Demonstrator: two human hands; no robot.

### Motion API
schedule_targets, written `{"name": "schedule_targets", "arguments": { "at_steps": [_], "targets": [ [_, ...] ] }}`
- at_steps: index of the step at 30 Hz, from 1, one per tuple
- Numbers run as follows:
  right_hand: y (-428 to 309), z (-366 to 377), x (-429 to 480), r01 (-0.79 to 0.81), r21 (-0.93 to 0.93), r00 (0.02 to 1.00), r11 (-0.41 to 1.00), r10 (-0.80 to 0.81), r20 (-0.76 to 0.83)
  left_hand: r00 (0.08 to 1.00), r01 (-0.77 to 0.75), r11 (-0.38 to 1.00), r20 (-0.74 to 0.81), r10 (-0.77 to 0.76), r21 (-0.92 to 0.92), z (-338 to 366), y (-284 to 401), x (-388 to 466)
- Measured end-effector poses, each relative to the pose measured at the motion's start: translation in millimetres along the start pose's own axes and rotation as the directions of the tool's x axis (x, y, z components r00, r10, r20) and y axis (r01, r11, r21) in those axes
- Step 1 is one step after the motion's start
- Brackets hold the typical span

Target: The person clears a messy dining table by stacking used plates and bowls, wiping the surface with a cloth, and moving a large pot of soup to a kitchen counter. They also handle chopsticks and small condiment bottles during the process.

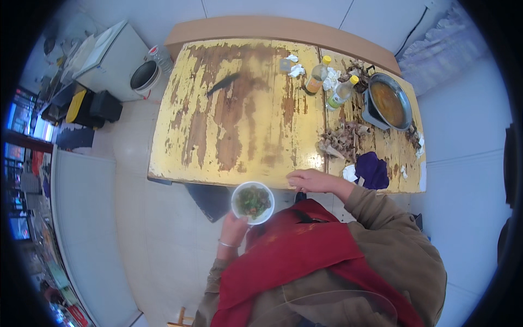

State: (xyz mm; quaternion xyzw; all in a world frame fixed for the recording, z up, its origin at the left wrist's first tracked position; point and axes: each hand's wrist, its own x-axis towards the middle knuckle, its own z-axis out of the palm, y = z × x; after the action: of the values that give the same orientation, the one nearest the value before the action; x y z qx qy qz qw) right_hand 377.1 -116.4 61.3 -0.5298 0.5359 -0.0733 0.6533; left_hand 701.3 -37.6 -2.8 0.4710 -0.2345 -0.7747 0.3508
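Note:
My left hand (235, 231) grips the lower left rim of a white bowl (271, 204), held just off the table's front edge. Chopped green leaves with some reddish-brown pieces (253, 202) lie in the bowl. My right hand (311, 180) is at the front edge of the worn yellow wooden table (196, 122), its fingers loosely bent, with nothing seen in it. To its right are a purple cloth (372, 171) and a crumpled white tissue (349, 173). A pile of bones (343, 139) lies farther back.
Two yellow-capped bottles (316, 77) stand near a metal pan of orange-brown broth (386, 104) on the right. More bones (357, 75) and tissues (296, 70) lie behind. A long dark thing (223, 83) is at the back left. A bucket (145, 77) stands left of the table.

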Motion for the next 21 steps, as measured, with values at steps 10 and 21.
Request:
{"name": "schedule_targets", "arguments": {
  "at_steps": [10, 21],
  "targets": [
    [12, -143, 167, 0.172, -0.098, 0.844, 0.980, -0.197, -0.498, 0.984, -0.139, 0.987, -0.124, 0.129, -0.079, -17, 29, -17],
    [-25, -291, 364, -0.238, -0.188, 0.275, 0.953, -0.120, -0.954, 0.822, 0.254, 0.950, -0.559, -0.112, 0.182, -61, 1, -64]
  ]
}}
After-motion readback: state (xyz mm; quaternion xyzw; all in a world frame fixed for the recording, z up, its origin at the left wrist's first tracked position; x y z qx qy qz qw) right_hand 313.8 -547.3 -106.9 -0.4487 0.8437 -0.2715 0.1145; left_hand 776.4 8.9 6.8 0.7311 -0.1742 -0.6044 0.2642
